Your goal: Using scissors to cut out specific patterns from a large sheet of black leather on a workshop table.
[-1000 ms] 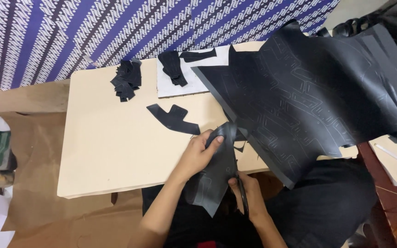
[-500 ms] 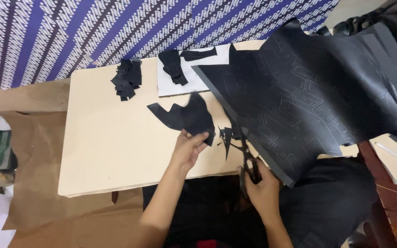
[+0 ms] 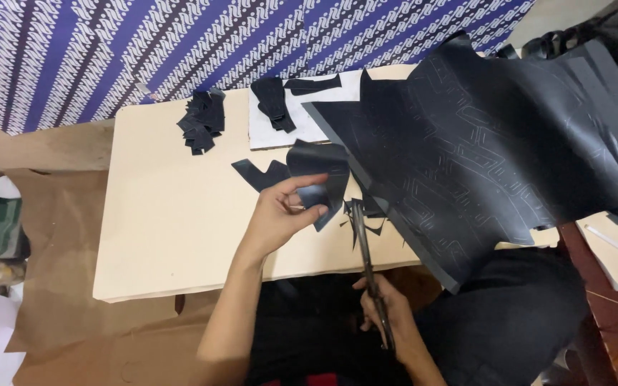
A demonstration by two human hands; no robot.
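Cloth patterned in blue and white hangs behind a pale, smooth board table. A big black sheet, matte and scored with faint traced outlines, drapes over the table's right side. A white card carries dark strips near the far edge, and a heap of small black scraps lies left of it. The left hand pinches a curved black cut piece above the table. The right hand grips long scissors, blades pointing at the sheet's edge.
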